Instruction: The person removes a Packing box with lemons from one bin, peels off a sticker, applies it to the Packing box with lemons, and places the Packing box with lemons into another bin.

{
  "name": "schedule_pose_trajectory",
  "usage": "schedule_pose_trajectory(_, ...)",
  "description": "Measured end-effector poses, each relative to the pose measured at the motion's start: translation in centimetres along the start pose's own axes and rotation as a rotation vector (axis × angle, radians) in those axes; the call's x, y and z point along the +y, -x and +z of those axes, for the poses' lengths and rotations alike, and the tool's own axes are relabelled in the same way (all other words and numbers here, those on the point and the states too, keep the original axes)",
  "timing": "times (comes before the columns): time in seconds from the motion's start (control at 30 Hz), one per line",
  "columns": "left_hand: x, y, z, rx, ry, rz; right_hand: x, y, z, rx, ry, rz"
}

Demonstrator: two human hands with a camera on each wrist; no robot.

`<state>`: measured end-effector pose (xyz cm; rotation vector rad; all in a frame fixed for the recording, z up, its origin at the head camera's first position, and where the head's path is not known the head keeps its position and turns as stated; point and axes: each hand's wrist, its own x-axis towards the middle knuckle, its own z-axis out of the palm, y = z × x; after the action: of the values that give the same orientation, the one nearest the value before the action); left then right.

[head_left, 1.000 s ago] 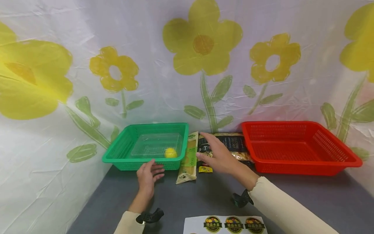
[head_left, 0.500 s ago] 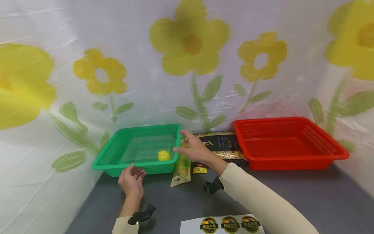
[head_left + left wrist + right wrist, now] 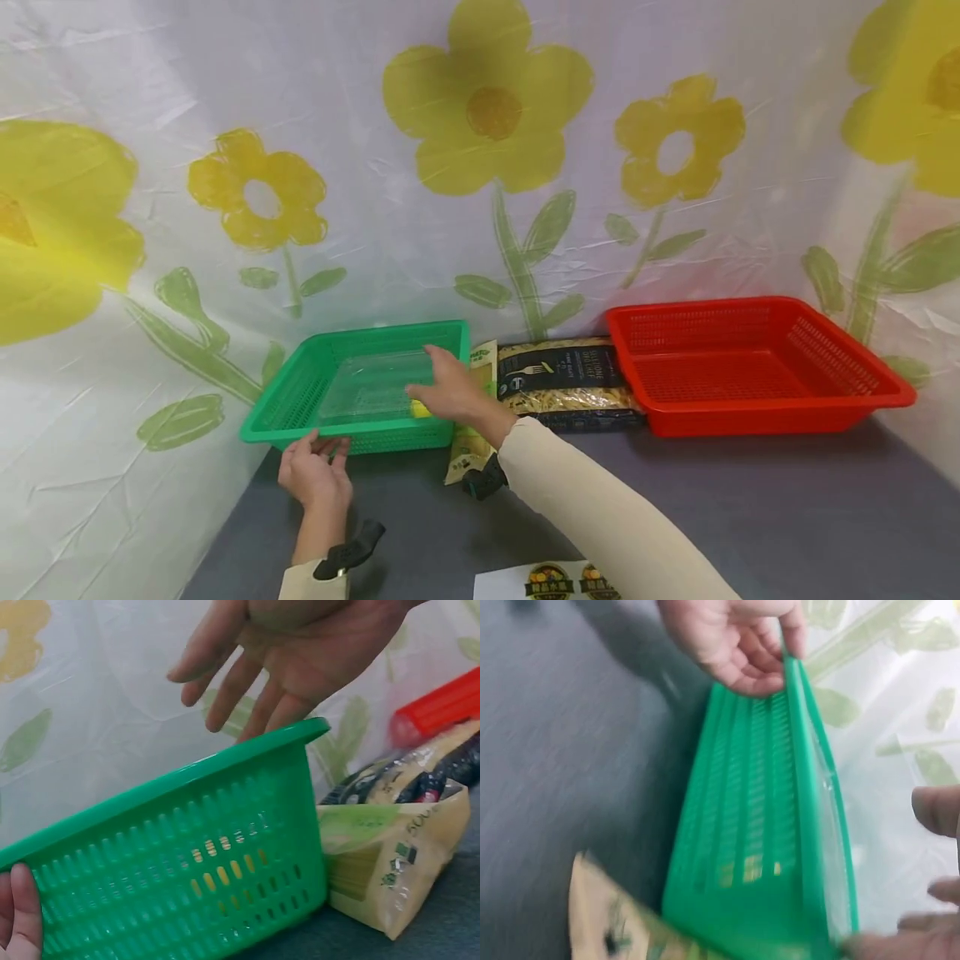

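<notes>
My left hand (image 3: 318, 479) pinches the front rim of a green plastic basket (image 3: 405, 438), near its left end. The right wrist view shows the left thumb (image 3: 793, 634) over the rim, with the other fingers curled below it outside the wall. Above the basket's right end is my right hand (image 3: 447, 392), its fingers spread and holding nothing. A yellow ball (image 3: 418, 409), partly covered by that hand, lies inside the basket. Beside it sits a clear plastic box (image 3: 363, 387). In the left wrist view the right hand (image 3: 315, 660) hangs just over the rim.
A long yellowish noodle packet (image 3: 467, 454) lies against the basket's right side. Right of it is a dark pasta bag (image 3: 558, 375). A red basket (image 3: 765, 419) stands at the right back. A sticker sheet (image 3: 510, 586) lies at the front, partly under my right sleeve.
My right hand has moved left, from over the packets to over the green basket. My left hand has moved left along the front and now grips the rim.
</notes>
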<state>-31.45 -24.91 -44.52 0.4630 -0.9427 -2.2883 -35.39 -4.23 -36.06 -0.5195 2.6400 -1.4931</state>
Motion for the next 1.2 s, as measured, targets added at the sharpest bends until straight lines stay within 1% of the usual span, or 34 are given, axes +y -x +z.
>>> schedule_pose_trajectory(0.17,0.4,-0.5,-0.5,0.009,-0.007,0.002,-0.7,-0.9,2.2,0.099,-0.074,0.084)
schedule_pose_trajectory(0.27,0.6,-0.4,-0.8,0.034,-0.006,-0.001,-0.8,-1.2,3.1,0.117,-0.074,0.154)
schedule_pose_trajectory(0.3,0.6,-0.4,-0.9,0.045,-0.005,0.000,-0.8,-1.3,3.2,0.114,-0.067,0.182)
schedule_pose_trajectory(0.37,0.7,-0.4,-1.0,0.064,0.002,0.008,-1.0,-1.6,3.3,0.079,-0.039,0.231)
schedule_pose_trajectory(0.47,0.8,-0.5,-1.1,0.073,0.010,0.024,-1.4,-2.3,3.2,0.012,0.077,0.276)
schedule_pose_trajectory(0.53,0.9,-0.7,-1.0,0.075,0.014,0.030,-1.7,-2.8,3.0,-0.030,0.188,0.281)
schedule_pose_trajectory(0.6,0.8,-0.8,-0.8,0.078,0.014,0.031,-1.9,-3.1,2.9,-0.047,0.281,0.285)
schedule_pose_trajectory(0.67,0.8,-0.9,-0.6,0.080,0.016,0.035,-2.0,-3.3,2.9,-0.050,0.333,0.293)
schedule_pose_trajectory(0.8,0.6,-1.0,-0.3,0.085,-0.010,0.052,-1.8,-3.4,3.1,-0.039,0.354,0.303)
schedule_pose_trajectory(0.97,0.3,-1.1,0.1,0.090,-0.068,0.073,-1.5,-3.5,3.2,0.004,0.355,0.304)
schedule_pose_trajectory(1.07,0.2,-1.2,-0.1,0.082,-0.073,0.090,-1.3,-3.6,3.5,0.031,0.325,0.300)
schedule_pose_trajectory(1.2,0.0,-1.3,-0.4,0.076,-0.062,0.108,-0.8,-3.8,3.6,0.058,0.250,0.278)
